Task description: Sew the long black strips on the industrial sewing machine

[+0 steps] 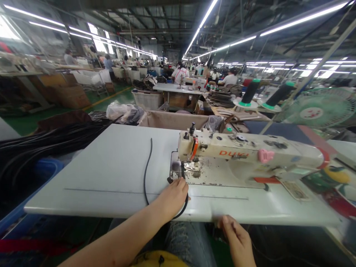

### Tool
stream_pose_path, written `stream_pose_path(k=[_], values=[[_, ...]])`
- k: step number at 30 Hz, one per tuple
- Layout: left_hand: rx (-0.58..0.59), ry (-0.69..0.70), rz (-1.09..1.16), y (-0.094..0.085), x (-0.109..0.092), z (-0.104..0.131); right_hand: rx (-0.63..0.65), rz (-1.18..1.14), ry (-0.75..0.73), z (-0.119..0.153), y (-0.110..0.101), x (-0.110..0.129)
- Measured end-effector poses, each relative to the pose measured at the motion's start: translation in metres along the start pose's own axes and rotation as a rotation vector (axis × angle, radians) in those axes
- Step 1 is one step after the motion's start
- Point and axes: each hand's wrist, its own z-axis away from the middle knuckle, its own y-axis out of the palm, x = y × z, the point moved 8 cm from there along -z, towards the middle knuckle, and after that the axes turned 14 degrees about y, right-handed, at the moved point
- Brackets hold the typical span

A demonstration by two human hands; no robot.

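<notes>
My left hand (175, 194) is closed on a thin black cord (145, 178), close in front of the needle area of the sewing machine (217, 148). One stretch of the cord curves over the front edge of the table, and its other part lies in a bend on the left of the tabletop. The cord's end near the presser foot is partly hidden by my fingers. My right hand (237, 239) is low at the table's front edge, thumb and fingers drawn together near a dark, blurred thing that I cannot make out.
The white sewing table (111, 167) carries a printed ruler line. Bundles of black strips (52, 148) lie to the left by a blue basket (50, 167). Thread cones (250, 92) and a green fan (319, 109) stand at the right. Beyond a beige bin (172, 120), people sit at other machines.
</notes>
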Motion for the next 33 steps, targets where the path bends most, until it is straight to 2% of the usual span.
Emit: stream_pose_path(k=[5, 8, 12, 19, 24, 27, 30, 33], values=[[0.012, -0.006, 0.051, 0.002, 0.001, 0.001, -0.141, -0.093, 0.25, 0.024, -0.031, -0.065], [0.042, 0.01, 0.041, 0.006, 0.002, 0.003, -0.228, -0.097, 0.318, 0.038, -0.053, -0.089], [0.048, 0.068, -0.006, 0.013, 0.004, 0.006, -0.439, 0.051, 0.289, 0.059, -0.095, -0.097], [0.005, 0.193, -0.009, 0.027, 0.011, 0.009, -0.768, 0.235, 0.397, 0.094, -0.186, -0.109], [-0.078, 0.169, -0.015, 0.026, 0.016, 0.013, -0.95, 0.374, 0.623, 0.128, -0.254, -0.113], [-0.115, 0.205, -0.027, 0.027, 0.016, 0.014, -1.049, 0.431, 0.788, 0.15, -0.289, -0.115], [-0.133, 0.252, -0.065, 0.031, 0.018, 0.016, -1.104, 0.449, 0.931, 0.166, -0.314, -0.12], [-0.134, 0.29, -0.109, 0.032, 0.021, 0.015, -1.103, 0.437, 1.027, 0.17, -0.329, -0.13]])
